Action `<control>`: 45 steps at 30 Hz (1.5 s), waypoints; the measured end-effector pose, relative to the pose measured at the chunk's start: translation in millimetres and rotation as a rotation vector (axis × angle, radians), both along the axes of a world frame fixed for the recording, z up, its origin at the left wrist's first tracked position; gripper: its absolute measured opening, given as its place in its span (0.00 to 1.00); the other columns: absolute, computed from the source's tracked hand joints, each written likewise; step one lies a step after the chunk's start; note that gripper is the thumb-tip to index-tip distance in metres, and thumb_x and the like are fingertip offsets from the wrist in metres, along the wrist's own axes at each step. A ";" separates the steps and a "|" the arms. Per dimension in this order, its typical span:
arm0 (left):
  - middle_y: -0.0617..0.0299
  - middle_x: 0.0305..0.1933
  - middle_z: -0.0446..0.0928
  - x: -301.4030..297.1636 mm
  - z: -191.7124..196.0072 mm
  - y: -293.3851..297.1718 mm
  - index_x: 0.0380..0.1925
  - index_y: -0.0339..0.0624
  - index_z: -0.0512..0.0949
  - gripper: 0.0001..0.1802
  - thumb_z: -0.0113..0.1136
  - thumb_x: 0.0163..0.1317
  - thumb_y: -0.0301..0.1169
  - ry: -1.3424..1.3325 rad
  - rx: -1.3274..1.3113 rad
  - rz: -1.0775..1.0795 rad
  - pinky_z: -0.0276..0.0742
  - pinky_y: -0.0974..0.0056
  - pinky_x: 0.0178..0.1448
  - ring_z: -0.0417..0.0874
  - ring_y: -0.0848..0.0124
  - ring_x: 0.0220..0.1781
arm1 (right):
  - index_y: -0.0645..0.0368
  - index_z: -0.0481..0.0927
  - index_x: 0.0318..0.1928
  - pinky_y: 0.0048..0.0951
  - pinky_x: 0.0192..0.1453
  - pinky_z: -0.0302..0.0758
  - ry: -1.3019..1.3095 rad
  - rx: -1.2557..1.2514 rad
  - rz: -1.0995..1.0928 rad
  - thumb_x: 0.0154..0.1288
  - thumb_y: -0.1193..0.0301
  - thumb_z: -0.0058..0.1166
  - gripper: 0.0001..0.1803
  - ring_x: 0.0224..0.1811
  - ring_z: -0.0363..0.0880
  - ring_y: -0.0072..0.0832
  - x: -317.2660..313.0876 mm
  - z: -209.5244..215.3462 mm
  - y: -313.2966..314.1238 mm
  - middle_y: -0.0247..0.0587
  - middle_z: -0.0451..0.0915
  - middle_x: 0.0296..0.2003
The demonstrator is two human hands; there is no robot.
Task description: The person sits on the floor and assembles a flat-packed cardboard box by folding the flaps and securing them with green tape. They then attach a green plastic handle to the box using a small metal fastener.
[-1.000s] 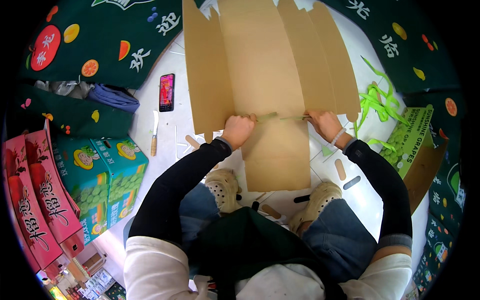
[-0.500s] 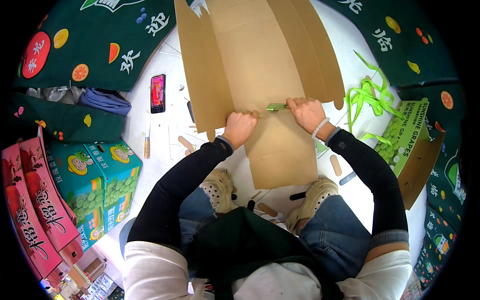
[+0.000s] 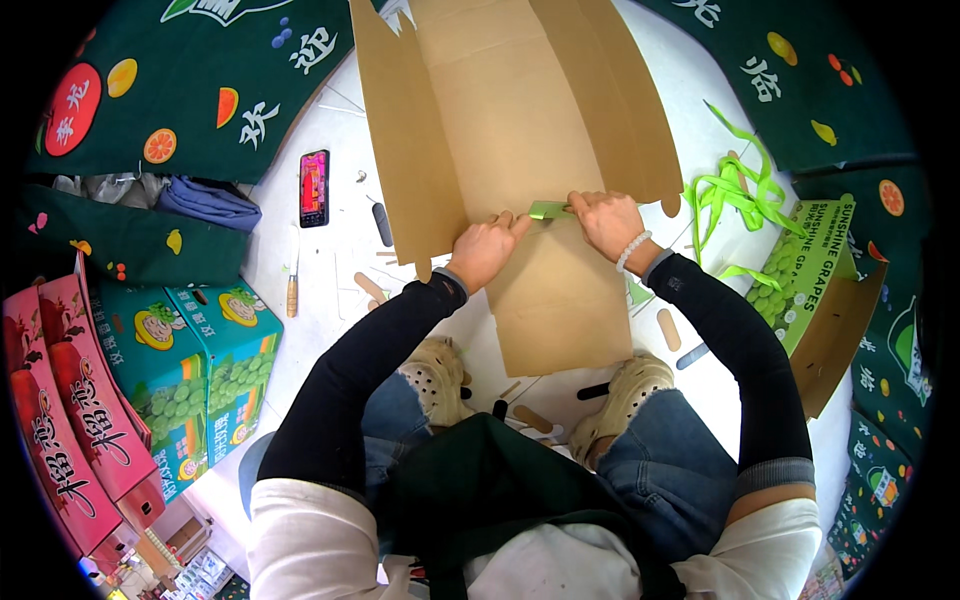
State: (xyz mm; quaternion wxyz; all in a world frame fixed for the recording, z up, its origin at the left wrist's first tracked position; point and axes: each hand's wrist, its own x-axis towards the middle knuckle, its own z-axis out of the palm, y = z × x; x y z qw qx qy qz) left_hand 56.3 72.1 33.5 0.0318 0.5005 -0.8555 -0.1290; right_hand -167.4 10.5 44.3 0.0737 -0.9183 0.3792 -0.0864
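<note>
Head view | your left hand (image 3: 484,250) pressed fingers-together on the flattened cardboard box (image 3: 520,150) — spread on the white floor (image 3: 330,260) | your right hand (image 3: 606,218) pinched a green strap (image 3: 549,209) — wrist bent inward

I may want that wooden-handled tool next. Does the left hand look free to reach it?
Probably not right away: the left hand presses on the flattened cardboard box. The wooden-handled tool lies uncovered on the floor to its left.
</note>
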 end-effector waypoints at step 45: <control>0.54 0.31 0.73 5.1 -7.9 4.3 0.28 0.35 0.75 0.03 0.54 0.54 0.23 0.355 0.011 0.038 0.76 0.55 0.35 0.78 0.55 0.32 | 0.58 0.71 0.39 0.29 0.39 0.72 0.287 -0.140 0.152 0.59 0.71 0.46 0.08 0.30 0.78 0.30 14.9 -36.5 31.1 0.38 0.75 0.28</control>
